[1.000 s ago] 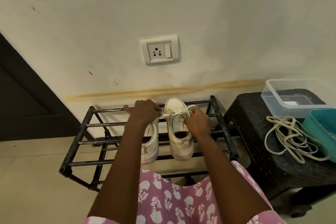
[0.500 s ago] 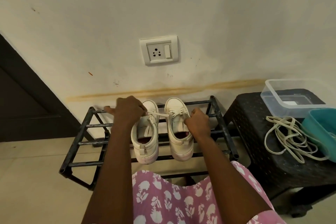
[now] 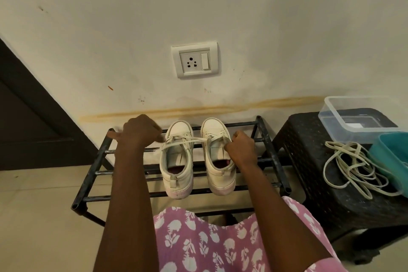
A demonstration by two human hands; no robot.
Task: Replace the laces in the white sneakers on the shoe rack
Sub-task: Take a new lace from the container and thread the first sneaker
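Note:
Two white sneakers stand side by side, toes to the wall, on a black metal shoe rack (image 3: 273, 161). The left sneaker (image 3: 176, 161) has loose lacing; the right sneaker (image 3: 217, 161) keeps lace only near its toe. A white lace (image 3: 192, 138) runs taut from the right sneaker across the left one to my left hand (image 3: 139, 131), which pinches its end out to the left. My right hand (image 3: 239, 147) grips the right sneaker's upper edge at the eyelets.
A black plastic stool (image 3: 309, 161) stands right of the rack. On it lie a tangle of cream laces (image 3: 353, 168), a clear plastic box (image 3: 357, 117) and a teal container (image 3: 393, 157). A wall socket (image 3: 195, 62) is above. A dark door (image 3: 26, 128) is left.
My left hand has drawn the lace leftward, away from the shoes, uncovering the left sneaker. The lace now stretches longer. My right hand has stayed on the right sneaker.

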